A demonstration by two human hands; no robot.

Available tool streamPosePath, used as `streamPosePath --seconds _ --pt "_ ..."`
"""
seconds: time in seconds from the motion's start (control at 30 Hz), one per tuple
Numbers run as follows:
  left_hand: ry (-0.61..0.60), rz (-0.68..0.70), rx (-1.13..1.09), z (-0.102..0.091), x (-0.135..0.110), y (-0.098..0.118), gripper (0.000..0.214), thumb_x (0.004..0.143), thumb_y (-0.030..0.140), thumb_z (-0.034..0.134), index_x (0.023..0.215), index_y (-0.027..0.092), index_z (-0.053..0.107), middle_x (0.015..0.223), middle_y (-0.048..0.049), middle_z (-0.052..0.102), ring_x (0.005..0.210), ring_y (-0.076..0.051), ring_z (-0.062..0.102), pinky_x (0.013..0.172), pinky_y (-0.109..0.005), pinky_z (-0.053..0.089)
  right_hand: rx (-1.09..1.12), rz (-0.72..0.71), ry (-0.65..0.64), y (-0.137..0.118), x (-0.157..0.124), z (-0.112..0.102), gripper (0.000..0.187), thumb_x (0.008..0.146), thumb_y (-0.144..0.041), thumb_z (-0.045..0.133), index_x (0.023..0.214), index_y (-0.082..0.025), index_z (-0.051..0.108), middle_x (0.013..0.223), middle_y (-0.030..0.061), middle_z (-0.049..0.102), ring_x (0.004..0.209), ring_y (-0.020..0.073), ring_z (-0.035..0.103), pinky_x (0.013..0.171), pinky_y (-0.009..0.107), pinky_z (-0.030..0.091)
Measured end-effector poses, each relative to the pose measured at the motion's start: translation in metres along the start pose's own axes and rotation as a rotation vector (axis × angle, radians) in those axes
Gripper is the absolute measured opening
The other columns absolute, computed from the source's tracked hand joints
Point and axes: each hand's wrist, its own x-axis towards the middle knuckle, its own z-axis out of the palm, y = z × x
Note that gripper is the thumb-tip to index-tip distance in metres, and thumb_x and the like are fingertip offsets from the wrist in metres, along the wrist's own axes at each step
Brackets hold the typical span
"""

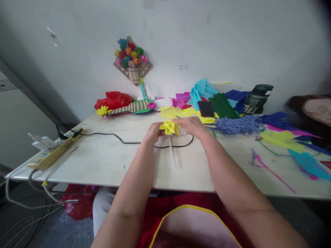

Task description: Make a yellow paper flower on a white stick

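Note:
A bright yellow paper flower (170,127) is between my two hands, above the middle of the table. My left hand (154,132) is closed on its left side, with the fingers partly behind the petals. My right hand (190,125) reaches in from the right, its fingers closed at the upper right petals. A thin pointed tip shows beside the right fingertips; I cannot tell what it belongs to. Below the flower, a pale translucent stick (171,153) points toward me. Its far end is hidden under the flower and hands. A black cord (124,142) loops beneath both hands.
A yellow power strip (55,150) lies at the left edge. Behind my hands are a paper-decorated guitar (134,106), a glue bottle (144,90) and a phone (206,109). To the right lie blue-grey strings (236,125), coloured paper and a dark bottle (258,99).

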Motion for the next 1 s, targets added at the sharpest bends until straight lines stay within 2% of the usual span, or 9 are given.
streamPosePath --seconds 0.2,0.3,0.4,0.47,0.67,0.8,1.0 --pt "0.001 0.0 0.017 0.0003 -0.0008 0.001 0.019 0.069 0.025 0.054 0.082 0.013 0.062 0.073 -0.0074 0.066 0.061 -0.016 0.063 0.053 -0.026 0.052 0.014 0.01 0.008 -0.0002 -0.001 -0.0001 0.04 0.091 -0.029 0.036 0.128 -0.034 0.052 0.105 0.0014 0.07 0.09 0.018 0.064 0.069 0.025 0.04" --pt "-0.061 0.017 0.029 -0.0007 -0.0021 0.0022 0.03 0.071 0.023 0.051 0.096 0.012 0.062 0.076 -0.0071 0.067 0.058 -0.015 0.062 0.05 -0.024 0.05 -0.003 0.015 0.014 0.0001 -0.0012 0.0007 0.039 0.092 -0.03 0.036 0.126 -0.034 0.054 0.104 0.0018 0.07 0.089 0.0183 0.064 0.068 0.026 0.04" --pt "-0.098 0.042 0.047 -0.0013 -0.0046 0.0043 0.05 0.068 0.017 0.048 0.117 0.015 0.055 0.073 -0.0042 0.066 0.054 -0.013 0.061 0.046 -0.021 0.048 -0.031 0.017 0.009 -0.0001 -0.0008 0.0009 0.039 0.092 -0.03 0.036 0.126 -0.034 0.054 0.102 0.0025 0.071 0.088 0.0191 0.064 0.067 0.026 0.04" --pt "-0.104 0.04 0.044 -0.0009 -0.0056 0.0056 0.055 0.067 0.016 0.047 0.121 0.015 0.053 0.071 -0.0034 0.065 0.053 -0.012 0.06 0.044 -0.02 0.046 -0.039 0.013 0.001 -0.0005 -0.0004 0.0003 0.039 0.091 -0.029 0.037 0.126 -0.034 0.054 0.102 0.0026 0.071 0.089 0.0192 0.064 0.068 0.026 0.04" --pt "-0.122 -0.007 0.001 0.0005 -0.0035 0.0059 0.04 0.07 0.03 0.049 0.104 0.015 0.064 0.078 -0.0071 0.067 0.063 -0.017 0.064 0.047 -0.025 0.05 -0.018 0.007 -0.015 -0.0015 -0.0007 -0.001 0.039 0.089 -0.026 0.043 0.125 -0.035 0.054 0.105 0.0016 0.07 0.091 0.0183 0.064 0.07 0.025 0.042" --pt "-0.175 0.042 0.041 -0.0037 -0.0013 0.0022 0.035 0.067 0.033 0.056 0.096 0.016 0.065 0.082 -0.0066 0.068 0.064 -0.017 0.064 0.05 -0.026 0.052 0.016 -0.001 0.013 -0.0015 -0.0016 -0.0006 0.039 0.09 -0.025 0.04 0.124 -0.035 0.056 0.105 0.0015 0.07 0.09 0.018 0.065 0.07 0.025 0.042" --pt "-0.142 0.056 0.083 -0.0069 0.0011 0.0006 0.029 0.063 0.033 0.062 0.084 0.014 0.064 0.077 -0.0064 0.067 0.061 -0.016 0.063 0.051 -0.025 0.051 0.036 0.002 -0.011 -0.0036 -0.0021 -0.0041 0.039 0.089 -0.022 0.041 0.122 -0.034 0.057 0.109 0.0009 0.069 0.093 0.0178 0.064 0.073 0.025 0.044"
